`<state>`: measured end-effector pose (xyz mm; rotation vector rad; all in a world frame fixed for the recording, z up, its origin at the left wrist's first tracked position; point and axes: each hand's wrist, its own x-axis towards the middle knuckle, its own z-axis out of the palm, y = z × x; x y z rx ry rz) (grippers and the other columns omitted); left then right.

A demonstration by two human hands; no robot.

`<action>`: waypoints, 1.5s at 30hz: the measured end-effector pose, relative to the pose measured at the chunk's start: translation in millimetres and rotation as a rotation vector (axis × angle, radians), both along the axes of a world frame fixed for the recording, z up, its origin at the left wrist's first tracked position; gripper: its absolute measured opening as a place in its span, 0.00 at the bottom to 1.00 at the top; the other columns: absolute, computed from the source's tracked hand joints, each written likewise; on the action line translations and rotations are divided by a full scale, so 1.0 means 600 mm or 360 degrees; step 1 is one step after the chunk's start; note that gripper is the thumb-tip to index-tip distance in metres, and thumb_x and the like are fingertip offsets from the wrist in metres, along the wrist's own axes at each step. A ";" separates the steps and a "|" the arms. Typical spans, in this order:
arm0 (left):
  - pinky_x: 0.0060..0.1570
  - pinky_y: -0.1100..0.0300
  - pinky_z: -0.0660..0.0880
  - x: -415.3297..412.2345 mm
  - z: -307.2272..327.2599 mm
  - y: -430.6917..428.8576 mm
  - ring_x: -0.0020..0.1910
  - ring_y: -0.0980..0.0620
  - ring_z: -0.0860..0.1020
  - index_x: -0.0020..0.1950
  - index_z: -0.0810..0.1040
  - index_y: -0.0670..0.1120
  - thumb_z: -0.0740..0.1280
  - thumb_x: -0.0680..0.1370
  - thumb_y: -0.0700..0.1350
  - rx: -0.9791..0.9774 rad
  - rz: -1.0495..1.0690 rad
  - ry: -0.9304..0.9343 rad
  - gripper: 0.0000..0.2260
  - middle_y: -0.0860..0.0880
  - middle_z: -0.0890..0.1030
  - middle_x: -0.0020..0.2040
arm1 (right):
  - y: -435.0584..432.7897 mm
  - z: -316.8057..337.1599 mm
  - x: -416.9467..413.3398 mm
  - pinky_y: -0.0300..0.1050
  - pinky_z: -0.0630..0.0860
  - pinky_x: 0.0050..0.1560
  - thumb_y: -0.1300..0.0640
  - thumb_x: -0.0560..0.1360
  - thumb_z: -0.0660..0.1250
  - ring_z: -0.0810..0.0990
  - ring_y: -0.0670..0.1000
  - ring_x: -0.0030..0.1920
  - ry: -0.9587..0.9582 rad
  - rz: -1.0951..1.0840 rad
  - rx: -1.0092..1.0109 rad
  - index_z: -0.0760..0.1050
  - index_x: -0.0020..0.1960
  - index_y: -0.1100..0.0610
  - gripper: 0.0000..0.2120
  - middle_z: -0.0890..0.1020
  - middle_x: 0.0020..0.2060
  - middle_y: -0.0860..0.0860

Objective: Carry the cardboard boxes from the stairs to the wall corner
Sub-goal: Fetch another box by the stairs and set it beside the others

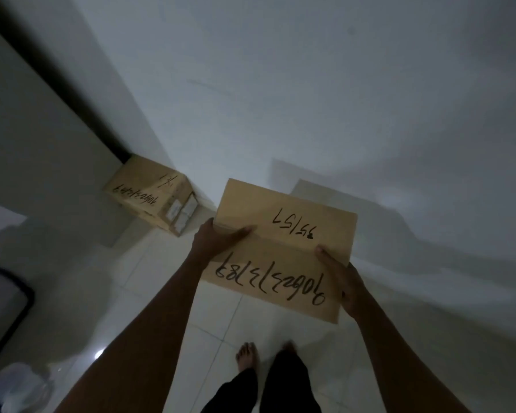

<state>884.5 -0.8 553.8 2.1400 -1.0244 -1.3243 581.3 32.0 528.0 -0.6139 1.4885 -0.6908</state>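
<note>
A brown cardboard box (pixel 283 234) with handwritten black numbers on its top is held above the tiled floor, in front of me. My left hand (pixel 218 236) grips its left edge with the thumb on top. My right hand (pixel 344 278) clasps its right side. A second cardboard box (pixel 149 192), also marked with black writing and bearing white labels on one side, sits on the floor in the wall corner, to the left of and beyond the held box.
White walls (pixel 310 99) meet at the corner behind the floor box. A dark vertical strip (pixel 57 84) runs along the left wall. A dark-framed object (pixel 9 305) and a plastic bag (pixel 18 386) lie at the lower left. My bare feet (pixel 248 356) stand on pale tiles.
</note>
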 end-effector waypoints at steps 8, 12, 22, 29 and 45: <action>0.58 0.44 0.80 0.210 -0.078 -0.085 0.60 0.45 0.80 0.71 0.69 0.48 0.80 0.57 0.68 0.0076 0.0108 0.0027 0.48 0.49 0.78 0.61 | -0.110 -0.086 0.212 0.66 0.85 0.52 0.38 0.63 0.83 0.87 0.64 0.55 -0.0044 0.0036 0.0184 0.79 0.67 0.51 0.37 0.88 0.56 0.59; 0.58 0.47 0.80 0.292 -0.170 -0.131 0.61 0.44 0.79 0.72 0.67 0.46 0.80 0.62 0.64 0.0149 0.0077 -0.0015 0.45 0.46 0.77 0.65 | -0.149 -0.163 0.297 0.70 0.84 0.53 0.36 0.62 0.82 0.88 0.65 0.54 0.0007 0.0046 0.0266 0.78 0.70 0.52 0.41 0.89 0.55 0.58; 0.57 0.42 0.80 0.452 -0.520 -0.240 0.63 0.41 0.78 0.77 0.56 0.47 0.73 0.68 0.67 0.0080 -0.0113 -0.0364 0.47 0.42 0.75 0.68 | -0.234 -0.484 0.496 0.62 0.86 0.48 0.37 0.62 0.83 0.88 0.63 0.52 0.0215 -0.0069 0.0390 0.80 0.68 0.52 0.38 0.90 0.52 0.55; 0.68 0.39 0.73 0.507 -0.804 -0.247 0.80 0.39 0.57 0.82 0.41 0.43 0.67 0.77 0.60 -0.0067 -0.0490 -0.0487 0.47 0.41 0.50 0.82 | -0.265 -0.751 0.562 0.63 0.84 0.53 0.31 0.58 0.81 0.86 0.62 0.54 0.0366 -0.0125 0.0462 0.78 0.71 0.55 0.48 0.88 0.56 0.58; 0.74 0.49 0.60 0.551 -1.043 -0.319 0.82 0.40 0.47 0.83 0.45 0.44 0.56 0.81 0.57 -0.0238 -0.1064 -0.1087 0.36 0.40 0.44 0.83 | -0.353 -1.000 0.626 0.65 0.84 0.57 0.23 0.50 0.78 0.88 0.60 0.53 0.0434 -0.0090 0.0476 0.81 0.59 0.46 0.44 0.89 0.53 0.53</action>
